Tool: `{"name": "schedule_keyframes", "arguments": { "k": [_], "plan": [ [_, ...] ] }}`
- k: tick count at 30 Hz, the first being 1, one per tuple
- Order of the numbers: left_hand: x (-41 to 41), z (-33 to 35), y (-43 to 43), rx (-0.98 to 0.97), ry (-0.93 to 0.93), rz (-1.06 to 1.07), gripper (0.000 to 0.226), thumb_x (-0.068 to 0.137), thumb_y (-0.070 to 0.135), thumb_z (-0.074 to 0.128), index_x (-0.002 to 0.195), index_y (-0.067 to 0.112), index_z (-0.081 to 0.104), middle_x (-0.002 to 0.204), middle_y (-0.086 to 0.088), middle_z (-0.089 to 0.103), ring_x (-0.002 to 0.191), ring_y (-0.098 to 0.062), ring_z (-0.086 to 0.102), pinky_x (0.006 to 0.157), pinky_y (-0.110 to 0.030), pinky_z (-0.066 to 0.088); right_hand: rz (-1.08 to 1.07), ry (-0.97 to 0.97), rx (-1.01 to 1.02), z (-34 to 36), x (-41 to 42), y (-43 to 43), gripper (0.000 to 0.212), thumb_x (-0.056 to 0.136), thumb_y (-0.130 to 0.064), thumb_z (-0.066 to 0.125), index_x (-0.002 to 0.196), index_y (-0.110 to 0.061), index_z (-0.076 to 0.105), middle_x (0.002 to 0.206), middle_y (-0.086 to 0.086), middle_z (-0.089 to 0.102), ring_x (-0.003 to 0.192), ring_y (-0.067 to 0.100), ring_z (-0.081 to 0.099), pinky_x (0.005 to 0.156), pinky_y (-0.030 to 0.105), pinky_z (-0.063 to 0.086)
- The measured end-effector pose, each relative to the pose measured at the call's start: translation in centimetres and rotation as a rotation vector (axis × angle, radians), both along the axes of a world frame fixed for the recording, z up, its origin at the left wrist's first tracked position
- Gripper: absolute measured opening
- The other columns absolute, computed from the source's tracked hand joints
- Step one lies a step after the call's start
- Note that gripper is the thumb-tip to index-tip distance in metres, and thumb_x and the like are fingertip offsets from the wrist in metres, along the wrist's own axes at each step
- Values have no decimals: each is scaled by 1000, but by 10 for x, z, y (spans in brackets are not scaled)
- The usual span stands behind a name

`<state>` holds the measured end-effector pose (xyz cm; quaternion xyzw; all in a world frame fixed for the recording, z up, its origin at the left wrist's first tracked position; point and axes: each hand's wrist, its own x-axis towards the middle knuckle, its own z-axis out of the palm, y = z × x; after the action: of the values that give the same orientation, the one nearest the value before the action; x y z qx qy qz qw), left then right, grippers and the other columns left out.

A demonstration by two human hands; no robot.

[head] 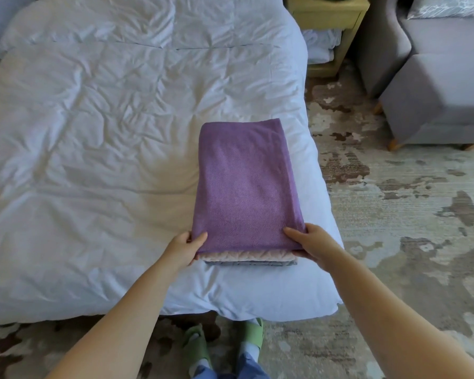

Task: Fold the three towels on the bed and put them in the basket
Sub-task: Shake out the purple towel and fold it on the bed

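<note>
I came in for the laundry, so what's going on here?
A person at the foot of the bed grips a stack of three folded towels by its near corners, left hand on one, right hand on the other. The purple towel is on top, the pink towel under it, the grey towel at the bottom. Folding looks done; no basket is in view.

Bed (99, 110) covered by wrinkled white duvet (121, 242). Mottled beige-brown rug (394, 214) spread at right — grey sofa (435, 91) set on it, yellowish nightstand (329, 28) placed beside bed head. Soft daylight cast throughout.
</note>
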<state>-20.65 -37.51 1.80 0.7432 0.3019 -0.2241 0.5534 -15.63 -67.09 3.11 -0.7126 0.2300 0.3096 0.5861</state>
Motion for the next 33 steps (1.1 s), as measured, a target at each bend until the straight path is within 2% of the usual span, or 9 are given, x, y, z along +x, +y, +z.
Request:
{"name": "schedule_keyframes", "arguments": {
  "k": [7, 9, 12, 16, 20, 24, 27, 30, 33],
  "plan": [
    [10, 1, 2, 102, 3, 37, 35, 87, 33, 66, 114, 13, 60, 108, -4, 65, 100, -23, 62, 87, -34, 48, 145, -9, -186, -6, 18, -1, 38, 82, -37, 70, 102, -7, 57, 102, 9, 62, 91, 22, 63, 69, 30, 57],
    [26, 7, 3, 64, -10, 50, 31, 89, 30, 64, 114, 11, 61, 112, -6, 66, 104, -23, 63, 93, -37, 48, 179, -45, -233, 0, 33, -4, 36, 82, -41, 69, 97, -10, 58, 98, 6, 62, 87, 21, 61, 73, 32, 54],
    [53, 13, 2, 27, -38, 41, 28, 92, 28, 59, 112, 9, 65, 113, -8, 69, 105, -23, 64, 99, -40, 48, 134, -34, -144, 4, 58, -3, 42, 85, -42, 66, 109, -9, 59, 105, 8, 64, 96, 23, 62, 85, 38, 54],
    [95, 9, 3, -42, -44, 80, 35, 92, 33, 58, 117, 10, 62, 114, -6, 67, 105, -23, 64, 97, -40, 49, 48, -29, -52, 4, 91, 6, 37, 83, -41, 68, 103, -10, 65, 103, 8, 69, 93, 22, 66, 84, 36, 56],
    [146, -5, 8, -58, -62, 99, 39, 91, 41, 58, 116, 11, 63, 114, -5, 68, 104, -23, 64, 97, -42, 49, -15, -77, -76, 2, 131, 19, 35, 79, -46, 70, 95, -15, 67, 93, 1, 71, 77, 11, 67, 58, 23, 50],
    [193, -24, 15, -33, -85, 123, 48, 85, 50, 62, 118, 15, 59, 114, 0, 65, 104, -21, 62, 97, -41, 49, -93, -151, -40, -3, 174, 33, 52, 79, -45, 70, 122, -18, 57, 106, -2, 68, 92, 12, 67, 71, 25, 52],
    [220, -35, 20, -40, -124, 137, 48, 82, 53, 64, 114, 17, 59, 109, 3, 65, 97, -15, 63, 86, -33, 51, -64, -203, -14, -7, 196, 41, 62, 82, -47, 66, 136, -35, 38, 114, -9, 62, 98, 7, 64, 77, 23, 50],
    [241, -39, 24, -48, -188, 153, 48, 82, 48, 66, 118, 18, 58, 110, 5, 65, 96, -11, 63, 83, -29, 52, -30, -266, 17, -11, 208, 47, 60, 89, -38, 61, 139, -45, 28, 116, -24, 55, 96, -9, 60, 69, 9, 48],
    [252, -32, 25, -236, -257, 175, 36, 87, 29, 66, 120, 21, 56, 116, -3, 66, 99, -17, 66, 84, -34, 55, -30, -370, 7, -11, 207, 50, 51, 93, -16, 56, 130, -48, 40, 116, -30, 57, 98, -15, 58, 73, 5, 46]
  ]
}}
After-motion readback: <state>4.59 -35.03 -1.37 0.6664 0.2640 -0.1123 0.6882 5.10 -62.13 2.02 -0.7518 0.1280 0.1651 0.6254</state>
